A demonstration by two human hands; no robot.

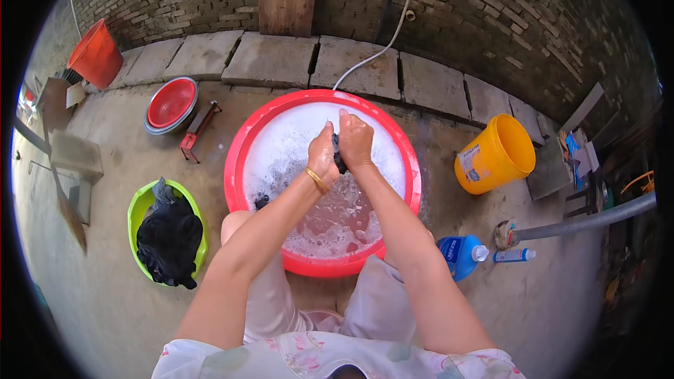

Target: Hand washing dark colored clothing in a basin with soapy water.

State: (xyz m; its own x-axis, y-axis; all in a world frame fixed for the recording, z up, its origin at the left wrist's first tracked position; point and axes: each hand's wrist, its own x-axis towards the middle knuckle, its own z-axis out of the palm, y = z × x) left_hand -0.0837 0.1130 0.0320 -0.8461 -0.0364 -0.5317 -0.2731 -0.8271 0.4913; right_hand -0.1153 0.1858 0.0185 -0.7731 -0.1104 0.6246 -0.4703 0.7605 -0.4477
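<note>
A dark wet cloth (340, 160) is squeezed between my two hands, above a large red plastic basin (235, 168) of foamy water. My left hand (323, 156), with a gold-coloured bangle at the wrist, grips it from the left. From the right, my right hand (356, 139) closes on the same cloth. Most of the cloth is hidden by the hands. Another small dark piece (261, 201) shows in the foam at the basin's left side. Dark, wet-looking clothes (168, 239) are heaped in a lime-green basin (204, 221) on the concrete floor to the left.
A yellow bucket (482, 160) and a blue detergent bottle (459, 257) stand to the right, near a metal pole (584, 221). A small red-legged stool (199, 131) and nested basins (171, 105) are at the upper left. A white hose (376, 55) runs to the red basin's far rim.
</note>
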